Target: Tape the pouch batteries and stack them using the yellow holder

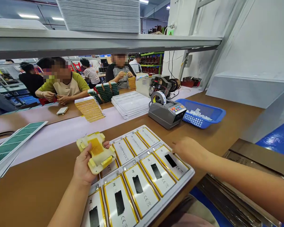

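Note:
My left hand [84, 165] grips a cream-coloured plastic fixture [101, 162] with raised corner blocks and an amber patch in its middle. It holds the fixture above the left side of a white plastic tray [191, 172]. Flat white battery packs with yellow edges lie in the tray's compartments. In the near row, packs such as this battery pack [142, 187] carry a black strip; in the far row, the battery pack [136, 143] shows none. My right hand [191, 151], slightly blurred, is at the tray's right edge, fingers bunched together. Anything between its fingertips is hidden.
Behind the tray stands a grey tape dispenser [167, 112] with a tape roll, beside a blue basket [203, 110] of small white pieces. White trays [131, 104] are stacked farther left. Green-striped sheets [16, 143] lie left. Co-workers sit across the bench below a shelf [104, 42].

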Tool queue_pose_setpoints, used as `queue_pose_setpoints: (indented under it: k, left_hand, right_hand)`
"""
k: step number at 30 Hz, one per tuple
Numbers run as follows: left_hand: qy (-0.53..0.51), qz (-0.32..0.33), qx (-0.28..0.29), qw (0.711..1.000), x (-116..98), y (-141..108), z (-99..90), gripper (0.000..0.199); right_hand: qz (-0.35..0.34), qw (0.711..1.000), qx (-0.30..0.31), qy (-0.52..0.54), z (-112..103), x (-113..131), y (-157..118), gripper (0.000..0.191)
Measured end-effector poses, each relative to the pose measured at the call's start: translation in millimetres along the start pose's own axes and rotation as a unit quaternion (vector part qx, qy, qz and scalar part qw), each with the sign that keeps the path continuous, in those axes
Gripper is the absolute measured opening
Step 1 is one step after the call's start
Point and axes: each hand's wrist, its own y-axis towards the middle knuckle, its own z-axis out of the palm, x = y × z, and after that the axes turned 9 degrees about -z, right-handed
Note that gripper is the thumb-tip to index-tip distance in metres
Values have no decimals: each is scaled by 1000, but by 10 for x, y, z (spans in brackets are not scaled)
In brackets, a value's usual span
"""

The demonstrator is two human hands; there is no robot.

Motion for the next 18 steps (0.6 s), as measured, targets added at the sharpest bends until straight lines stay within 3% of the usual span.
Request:
queue_pose_setpoints:
  k: [3, 6, 12, 15, 18]
  left_hand:
    - [-5, 13, 22, 1000, 3, -18, -1, 40]
    - [-8, 19, 18, 1000, 10, -28, -2, 41]
    - [-36, 5, 11, 999, 44, -43, -47, 47]
    - [-52, -19, 45, 997, 57, -59, -75, 56]
    - [-64, -37, 69, 995, 58, -70, -96, 63]
  right_hand:
    - [50, 988, 43, 140, 22, -122, 30, 28]
    - [46, 960, 57, 271, 26, -121, 31, 34]
    - [57, 931, 117, 340, -77, -110, 84, 21]
    - [42, 899, 80, 429, -265, -121, 379, 25]
    - [-1, 862, 8, 507, -474, 143, 901, 24]
